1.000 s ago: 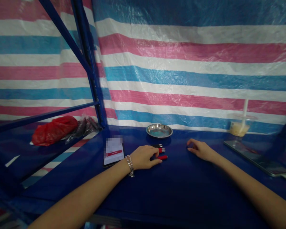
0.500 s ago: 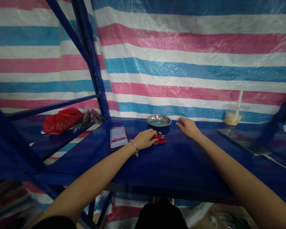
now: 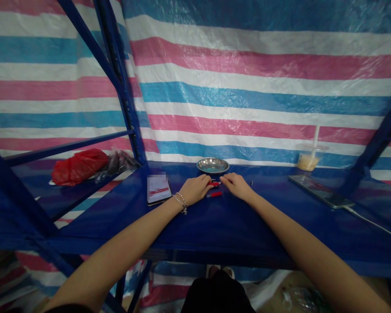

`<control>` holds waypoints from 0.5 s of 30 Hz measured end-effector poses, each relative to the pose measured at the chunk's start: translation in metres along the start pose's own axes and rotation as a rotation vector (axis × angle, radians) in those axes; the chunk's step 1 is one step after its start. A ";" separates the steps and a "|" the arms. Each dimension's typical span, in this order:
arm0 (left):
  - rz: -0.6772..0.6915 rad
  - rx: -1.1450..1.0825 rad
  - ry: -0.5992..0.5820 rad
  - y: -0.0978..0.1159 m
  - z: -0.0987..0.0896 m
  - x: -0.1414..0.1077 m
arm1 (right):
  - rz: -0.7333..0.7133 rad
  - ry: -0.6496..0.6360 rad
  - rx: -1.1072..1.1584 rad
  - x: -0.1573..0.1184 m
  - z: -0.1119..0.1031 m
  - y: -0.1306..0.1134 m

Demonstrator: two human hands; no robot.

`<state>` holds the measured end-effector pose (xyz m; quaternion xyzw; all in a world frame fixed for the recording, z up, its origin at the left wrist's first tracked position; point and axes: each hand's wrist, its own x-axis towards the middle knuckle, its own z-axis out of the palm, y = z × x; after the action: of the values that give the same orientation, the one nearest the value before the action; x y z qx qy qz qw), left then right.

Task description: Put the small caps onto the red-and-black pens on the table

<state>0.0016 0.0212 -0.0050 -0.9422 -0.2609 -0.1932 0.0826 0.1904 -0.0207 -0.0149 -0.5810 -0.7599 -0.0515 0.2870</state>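
My left hand (image 3: 198, 190), a bracelet on its wrist, is closed on a slim red pen (image 3: 215, 184) with a silver tip. My right hand (image 3: 237, 184) meets it from the right, fingers pinched at the pen's tip end. Just in front of both hands a second red pen piece (image 3: 216, 194) lies on the blue table (image 3: 228, 230); its left end is blurred. Behind the fingers, a shallow round metal dish (image 3: 213, 171) stands by the striped sheet. To the right of my right hand lies a small dark and silver piece (image 3: 251, 183), too small to name.
A lit phone (image 3: 158, 189) lies left of my left hand. On the right are a plastic cup (image 3: 308, 161) with a straw and a dark phone (image 3: 321, 191) on a white cable. Blue metal posts (image 3: 125, 95) rise at the left, beside a red plastic bag (image 3: 80, 166).
My right hand has moved left and forward from beside the dish to the pen at my left fingers. A small piece now lies where the right hand was. The view shifted slightly.
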 end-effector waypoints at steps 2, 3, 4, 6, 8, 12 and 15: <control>-0.008 0.007 0.011 0.000 -0.002 0.000 | -0.022 -0.005 0.043 0.001 0.001 -0.007; -0.010 0.008 0.012 -0.001 -0.002 0.000 | -0.029 -0.005 0.064 0.002 0.002 -0.010; -0.011 0.008 0.011 -0.002 -0.002 0.001 | -0.033 -0.004 0.085 0.002 0.002 -0.011; -0.007 0.003 0.004 -0.003 -0.002 0.001 | -0.026 0.003 0.124 0.003 0.002 -0.012; 0.003 -0.007 -0.011 -0.005 -0.002 0.002 | -0.009 0.010 0.160 0.002 0.002 -0.011; 0.002 -0.018 -0.047 -0.005 -0.001 0.002 | 0.032 0.012 0.232 0.001 0.001 -0.005; -0.017 -0.015 -0.065 -0.003 0.000 0.002 | 0.061 0.004 0.289 0.001 0.001 -0.002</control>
<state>0.0015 0.0249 -0.0037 -0.9463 -0.2702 -0.1650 0.0651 0.1882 -0.0197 -0.0151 -0.5566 -0.7407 0.0661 0.3703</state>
